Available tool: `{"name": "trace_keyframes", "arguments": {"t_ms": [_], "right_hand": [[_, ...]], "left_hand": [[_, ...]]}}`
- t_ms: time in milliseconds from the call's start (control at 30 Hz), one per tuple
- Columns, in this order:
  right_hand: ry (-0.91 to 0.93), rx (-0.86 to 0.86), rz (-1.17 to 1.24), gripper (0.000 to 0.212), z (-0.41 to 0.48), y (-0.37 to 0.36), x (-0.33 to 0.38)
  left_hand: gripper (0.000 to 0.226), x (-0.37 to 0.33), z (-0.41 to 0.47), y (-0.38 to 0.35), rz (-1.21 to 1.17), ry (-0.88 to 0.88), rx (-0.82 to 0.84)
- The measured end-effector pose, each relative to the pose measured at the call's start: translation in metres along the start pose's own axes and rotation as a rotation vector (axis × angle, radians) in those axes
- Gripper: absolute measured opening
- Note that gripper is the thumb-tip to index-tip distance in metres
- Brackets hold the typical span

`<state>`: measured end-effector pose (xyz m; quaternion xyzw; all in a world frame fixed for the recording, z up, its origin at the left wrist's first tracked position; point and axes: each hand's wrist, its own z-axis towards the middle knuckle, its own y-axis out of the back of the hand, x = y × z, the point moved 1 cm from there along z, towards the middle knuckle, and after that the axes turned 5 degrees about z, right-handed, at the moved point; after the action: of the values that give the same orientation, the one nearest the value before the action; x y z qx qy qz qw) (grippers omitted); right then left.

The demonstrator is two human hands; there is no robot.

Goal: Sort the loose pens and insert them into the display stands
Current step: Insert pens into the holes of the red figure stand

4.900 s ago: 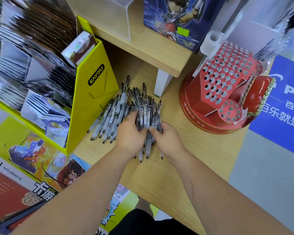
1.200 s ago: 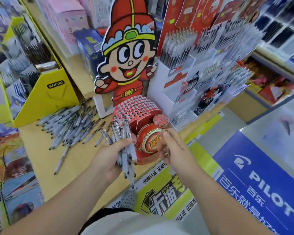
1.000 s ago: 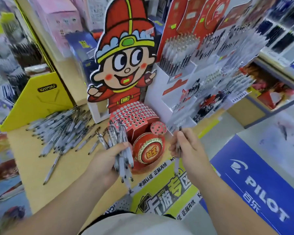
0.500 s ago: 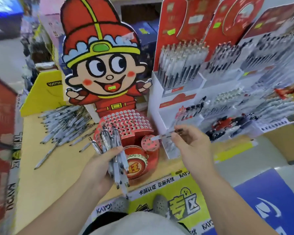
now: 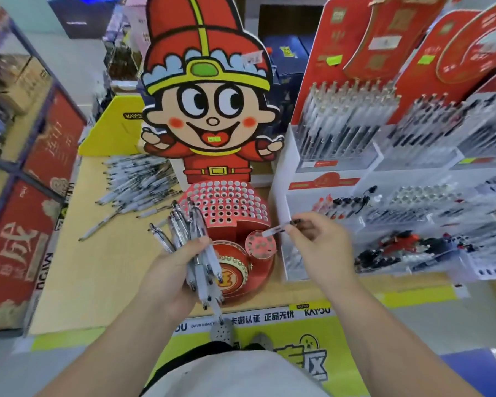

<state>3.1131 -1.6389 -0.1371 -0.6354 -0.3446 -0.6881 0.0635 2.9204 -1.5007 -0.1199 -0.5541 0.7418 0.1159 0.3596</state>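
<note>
White and clear, a bunch of pens [image 5: 196, 247] sits in the left hand [image 5: 171, 272]. This hand is held out in front of the body, over the near edge of the wood table [image 5: 98, 267]. Its fingers and thumb are curled tight round the middle of the bunch.

The right hand [image 5: 320, 249] is a bit higher, just to the right of the red stand [image 5: 226, 204]. Its thumb and first fingers pinch one pen [image 5: 279, 229] by its dark end. The other fingers are bent in loosely.

The single pen is thin, with a white body and a small label on it. It lies almost flat, going from side to side. Its white end points left and dips a little. That end is just above the small round plate with holes [image 5: 260, 244] on the stand, and is not touching it.

The pens in the bunch have clear bodies and shiny clips. They slant, with the clip ends fanned out up and away, in front of the stand's big holed top. Their tips point down toward the person.

More loose pens [image 5: 138, 184] lie flat in a heap on the table, to the left of the stand.
</note>
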Motion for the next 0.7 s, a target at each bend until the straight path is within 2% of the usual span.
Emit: {"name": "trace_keyframes", "arguments": {"t_ms": [67, 267, 433, 700], "right_hand": [[0.024, 0.011, -0.062, 0.009, 0.004, -0.008, 0.002], [0.146, 0.052, -0.313, 0.013, 0.014, -0.028, 0.007], [0.166, 0.03, -0.353, 0.01, 0.02, -0.042, 0.012], [0.215, 0.097, -0.482, 0.011, 0.032, -0.048, 0.018]], "left_hand": [[0.018, -0.001, 0.008, 0.006, 0.009, -0.003, -0.003], [0.016, -0.01, 0.029, 0.017, 0.04, 0.007, 0.071], [0.028, -0.015, 0.042, 0.018, 0.074, 0.016, 0.123], [0.015, -0.022, 0.049, 0.02, 0.11, -0.009, 0.214]]}}
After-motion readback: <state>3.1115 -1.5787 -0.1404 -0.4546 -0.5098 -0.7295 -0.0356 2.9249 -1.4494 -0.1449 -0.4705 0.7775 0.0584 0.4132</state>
